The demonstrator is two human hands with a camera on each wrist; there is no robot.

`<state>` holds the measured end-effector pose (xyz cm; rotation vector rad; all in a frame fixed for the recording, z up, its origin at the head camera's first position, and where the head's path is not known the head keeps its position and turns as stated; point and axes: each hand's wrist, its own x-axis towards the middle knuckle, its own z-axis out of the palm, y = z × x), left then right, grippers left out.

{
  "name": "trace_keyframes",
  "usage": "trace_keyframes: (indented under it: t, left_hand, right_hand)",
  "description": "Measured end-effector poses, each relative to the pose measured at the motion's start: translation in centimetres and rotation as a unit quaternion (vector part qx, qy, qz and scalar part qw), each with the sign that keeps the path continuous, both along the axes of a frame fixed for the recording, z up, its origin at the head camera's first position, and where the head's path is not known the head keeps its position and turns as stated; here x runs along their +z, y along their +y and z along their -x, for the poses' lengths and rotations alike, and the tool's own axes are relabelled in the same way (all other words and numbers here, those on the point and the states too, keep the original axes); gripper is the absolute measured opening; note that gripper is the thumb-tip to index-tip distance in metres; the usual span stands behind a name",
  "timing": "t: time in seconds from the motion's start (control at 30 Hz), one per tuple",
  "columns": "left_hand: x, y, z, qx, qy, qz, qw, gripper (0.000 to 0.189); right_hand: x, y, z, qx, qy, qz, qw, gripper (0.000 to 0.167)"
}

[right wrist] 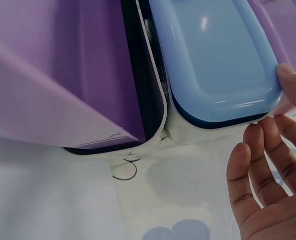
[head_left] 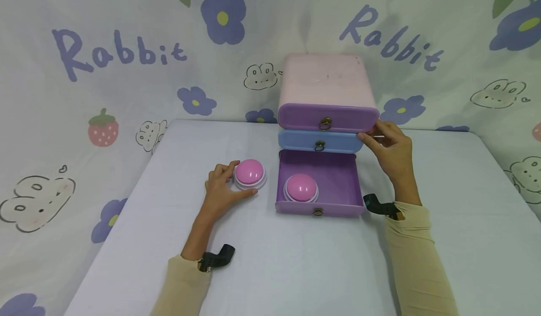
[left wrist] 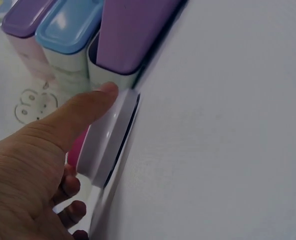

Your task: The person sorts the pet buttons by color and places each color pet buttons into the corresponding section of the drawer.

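In the head view, my left hand grips a round pink-domed push button with a white base. Its thumb presses on the white rim in the left wrist view, while the other fingers curl by the far side. A three-tier drawer cabinet stands to the right. My right hand holds its right side, thumb on the edge of the blue middle drawer and fingers against the side wall. The bottom purple drawer is pulled out, with a second pink push button inside at its left front.
A white cloth covers the table. Behind the cabinet hangs a printed backdrop with flowers and rabbits. The top purple drawer and the blue one are closed; each front carries a small ring pull.
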<state>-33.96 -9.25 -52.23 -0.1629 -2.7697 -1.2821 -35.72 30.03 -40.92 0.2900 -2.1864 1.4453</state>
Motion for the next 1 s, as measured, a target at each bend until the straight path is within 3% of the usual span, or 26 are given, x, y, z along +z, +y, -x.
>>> trace_keyframes:
  t: [0.4,0.7,0.87,1.0]
  left_hand:
    - [-0.2,1.3,0.8,0.021,0.036,0.02,0.9989,0.087]
    - [0.2,1.2,0.6,0.038,0.057,-0.053,0.9962,0.079]
    - [1.1,1.7,0.1,0.023,0.066,-0.089,0.9936,0.082]
    - [2.3,2.8,-0.6,0.001,0.071,-0.109,0.9915,0.081]
  right_hand:
    - [0.3,0.3,-0.2,-0.016,-0.003,-0.007,0.9998,0.048]
    - [-0.3,0.6,0.1,-0.001,-0.002,0.01,1.0,0.047]
    - [-1.1,1.0,0.6,0.008,0.001,0.016,0.9998,0.048]
    - [-0.5,0.3,0.4,0.02,0.005,0.017,0.9996,0.048]
